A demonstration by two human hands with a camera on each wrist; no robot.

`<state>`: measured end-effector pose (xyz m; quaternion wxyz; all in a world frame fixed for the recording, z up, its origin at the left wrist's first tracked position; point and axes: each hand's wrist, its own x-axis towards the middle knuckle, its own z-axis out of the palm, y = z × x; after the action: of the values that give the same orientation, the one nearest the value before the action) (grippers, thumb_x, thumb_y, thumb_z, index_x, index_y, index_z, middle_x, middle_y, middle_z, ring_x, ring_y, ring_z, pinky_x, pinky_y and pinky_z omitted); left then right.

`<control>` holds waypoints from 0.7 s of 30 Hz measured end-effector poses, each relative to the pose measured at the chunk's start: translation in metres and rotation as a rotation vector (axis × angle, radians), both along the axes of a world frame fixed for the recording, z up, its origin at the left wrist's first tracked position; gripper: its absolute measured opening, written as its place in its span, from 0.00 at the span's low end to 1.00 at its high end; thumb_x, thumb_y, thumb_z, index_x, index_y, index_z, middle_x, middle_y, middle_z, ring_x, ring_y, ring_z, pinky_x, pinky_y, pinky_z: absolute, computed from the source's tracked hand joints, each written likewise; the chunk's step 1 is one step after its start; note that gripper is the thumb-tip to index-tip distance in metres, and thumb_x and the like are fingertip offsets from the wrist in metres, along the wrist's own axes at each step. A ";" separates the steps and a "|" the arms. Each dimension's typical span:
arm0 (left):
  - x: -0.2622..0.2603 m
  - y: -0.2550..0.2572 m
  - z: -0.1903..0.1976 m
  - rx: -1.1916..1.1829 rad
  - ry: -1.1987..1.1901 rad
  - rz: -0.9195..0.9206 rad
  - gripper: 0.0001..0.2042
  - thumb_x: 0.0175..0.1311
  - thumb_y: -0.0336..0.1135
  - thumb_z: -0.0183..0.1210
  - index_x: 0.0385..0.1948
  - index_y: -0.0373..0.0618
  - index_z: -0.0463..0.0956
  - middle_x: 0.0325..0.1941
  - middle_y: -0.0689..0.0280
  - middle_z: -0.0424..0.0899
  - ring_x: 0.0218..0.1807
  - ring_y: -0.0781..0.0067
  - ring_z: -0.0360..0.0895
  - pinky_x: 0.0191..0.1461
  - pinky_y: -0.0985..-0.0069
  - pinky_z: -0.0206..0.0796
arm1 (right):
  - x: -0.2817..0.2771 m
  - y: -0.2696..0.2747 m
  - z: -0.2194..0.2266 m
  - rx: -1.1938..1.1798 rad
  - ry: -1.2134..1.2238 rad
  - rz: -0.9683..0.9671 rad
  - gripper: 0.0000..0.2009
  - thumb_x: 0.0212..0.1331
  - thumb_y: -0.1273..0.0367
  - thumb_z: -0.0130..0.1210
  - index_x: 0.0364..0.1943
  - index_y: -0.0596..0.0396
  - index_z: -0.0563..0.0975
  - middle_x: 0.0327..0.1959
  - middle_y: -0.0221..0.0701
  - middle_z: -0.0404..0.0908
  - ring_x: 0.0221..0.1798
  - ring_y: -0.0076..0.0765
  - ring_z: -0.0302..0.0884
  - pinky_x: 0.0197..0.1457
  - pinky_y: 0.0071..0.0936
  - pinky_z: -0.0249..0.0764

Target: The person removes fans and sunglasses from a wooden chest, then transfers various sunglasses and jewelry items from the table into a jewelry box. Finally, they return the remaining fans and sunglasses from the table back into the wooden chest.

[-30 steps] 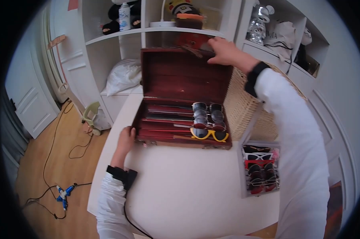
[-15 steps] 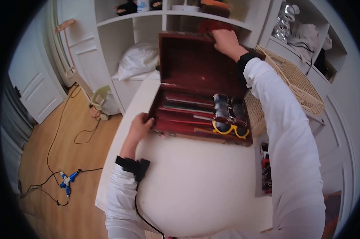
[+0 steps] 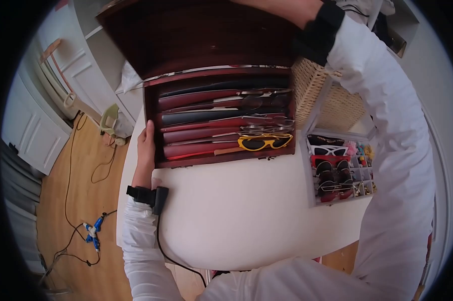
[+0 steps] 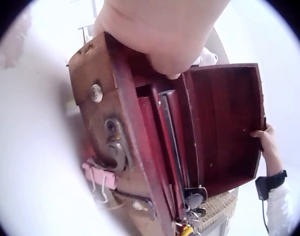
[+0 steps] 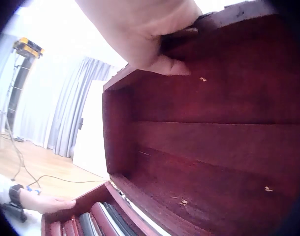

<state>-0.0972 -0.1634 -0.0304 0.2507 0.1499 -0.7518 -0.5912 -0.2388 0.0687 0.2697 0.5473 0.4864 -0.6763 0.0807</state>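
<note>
In the head view, an old hinged box stands open, dark red inside. My left hand (image 3: 146, 150) grips its left wall (image 3: 149, 128), the thumb hooked inside in the left wrist view. The right hand (image 5: 145, 39) holds the far edge of the raised lid (image 5: 228, 98), its thumb on the inner face; in the head view the top frame edge cuts off its fingers. Long dark red and black strips (image 3: 196, 118) lie side by side in the box. Yellow-framed sunglasses (image 3: 254, 144) rest over their right end, with several thin-framed glasses (image 3: 266, 123) behind.
A clear organiser (image 3: 311, 193) with sunglasses and small trinkets lies on the white table (image 3: 236, 215) to the right. Behind it stands a wicker basket (image 3: 304, 88). Metal clasps (image 4: 115, 147) and a pink binder clip (image 4: 99, 176) show on the box front. Cables (image 3: 68, 200) trail across the floor.
The view has tipped down. The box has come closer to me, and its lid now leans over more. My left hand has shifted from the front left corner to the left side wall.
</note>
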 end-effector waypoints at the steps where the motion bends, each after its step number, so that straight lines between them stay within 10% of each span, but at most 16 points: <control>1: 0.006 0.002 0.000 0.093 0.028 0.025 0.26 0.67 0.54 0.45 0.40 0.33 0.74 0.33 0.66 0.76 0.35 0.79 0.68 0.43 0.81 0.61 | 0.010 0.006 -0.001 -0.004 0.001 -0.006 0.06 0.39 0.78 0.52 0.25 0.62 0.75 0.30 0.49 0.77 0.37 0.59 0.76 0.41 0.47 0.73; 21: 0.074 -0.007 -0.037 -0.280 0.345 0.260 0.27 0.71 0.54 0.36 0.50 0.33 0.66 0.44 0.61 0.73 0.44 0.69 0.69 0.51 0.73 0.60 | 0.166 0.114 -0.032 -0.157 0.276 0.108 0.07 0.41 0.70 0.58 0.28 0.55 0.78 0.30 0.36 0.78 0.35 0.44 0.79 0.35 0.38 0.73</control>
<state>-0.0233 -0.1700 -0.0678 0.4676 0.1061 -0.7467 -0.4610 -0.0730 0.1830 0.2379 0.6661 0.4842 -0.5593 0.0950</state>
